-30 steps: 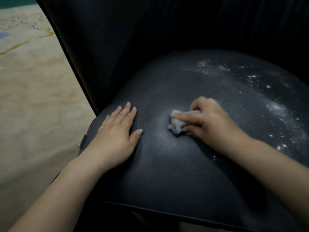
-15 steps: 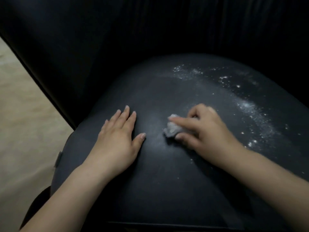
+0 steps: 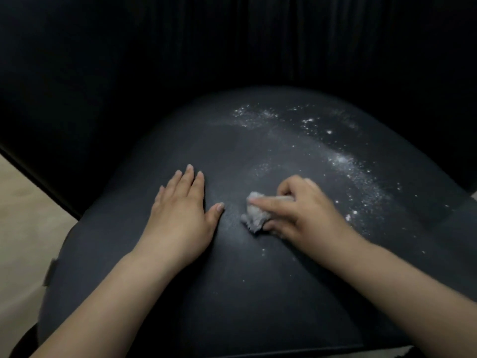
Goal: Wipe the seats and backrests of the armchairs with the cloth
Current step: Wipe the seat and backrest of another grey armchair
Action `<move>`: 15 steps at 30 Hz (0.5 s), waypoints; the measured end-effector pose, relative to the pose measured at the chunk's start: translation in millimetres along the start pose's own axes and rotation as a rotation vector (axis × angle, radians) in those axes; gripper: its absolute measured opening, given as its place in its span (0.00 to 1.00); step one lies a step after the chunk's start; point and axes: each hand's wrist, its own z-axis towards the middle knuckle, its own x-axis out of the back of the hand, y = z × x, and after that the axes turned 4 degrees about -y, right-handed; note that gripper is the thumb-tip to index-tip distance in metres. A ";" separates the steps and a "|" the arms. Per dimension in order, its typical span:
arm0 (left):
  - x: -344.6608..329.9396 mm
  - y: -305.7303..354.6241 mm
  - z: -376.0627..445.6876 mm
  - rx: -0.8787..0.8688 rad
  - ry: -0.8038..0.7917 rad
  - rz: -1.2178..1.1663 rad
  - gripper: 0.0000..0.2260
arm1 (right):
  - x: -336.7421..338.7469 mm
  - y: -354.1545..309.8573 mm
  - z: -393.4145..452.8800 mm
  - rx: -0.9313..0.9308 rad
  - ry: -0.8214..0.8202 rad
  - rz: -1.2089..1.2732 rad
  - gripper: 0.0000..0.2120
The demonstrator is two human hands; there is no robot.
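Head view looks down on a dark armchair seat (image 3: 232,293) with the pleated backrest (image 3: 232,47) rising behind it. Left hand (image 3: 180,215) lies flat on the seat, fingers straight and close together, thumb spread toward the other hand, holding nothing. Right hand (image 3: 302,210) has its fingers curled round a crumpled pale cloth (image 3: 254,215), index finger stretched across the top, pressing it onto the seat. That cloth sits between the two hands, just beside the left thumb tip without touching it. White powdery specks (image 3: 343,161) are strewn over the seat beyond the right hand and out to its far side. Beige floor (image 3: 23,228) shows beyond the left hand's side of the chair.
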 end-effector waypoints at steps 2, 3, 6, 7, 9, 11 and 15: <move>0.7 -2.3 1.4 -0.005 -0.013 -0.003 0.33 | 7.9 20.5 6.4 -0.130 0.039 -0.008 0.20; 1.4 -3.9 1.6 -0.009 -0.023 -0.004 0.33 | 13.7 30.4 9.6 -0.197 0.063 -0.010 0.20; 2.5 -6.4 0.8 -0.017 -0.033 -0.009 0.32 | 18.1 30.8 18.6 -0.257 0.135 0.002 0.19; 2.3 -6.0 0.8 -0.015 -0.027 -0.013 0.32 | 13.1 21.7 20.1 -0.197 0.143 0.017 0.18; 1.8 -4.7 0.8 -0.011 -0.018 -0.018 0.32 | -1.3 0.8 19.5 -0.058 0.079 0.041 0.19; 1.9 -5.3 0.8 -0.016 -0.022 -0.018 0.32 | -6.0 3.3 24.3 -0.052 0.035 0.035 0.19; 4.5 -9.8 0.5 -0.042 -0.030 -0.013 0.33 | 8.9 46.6 49.8 -0.306 0.139 0.011 0.18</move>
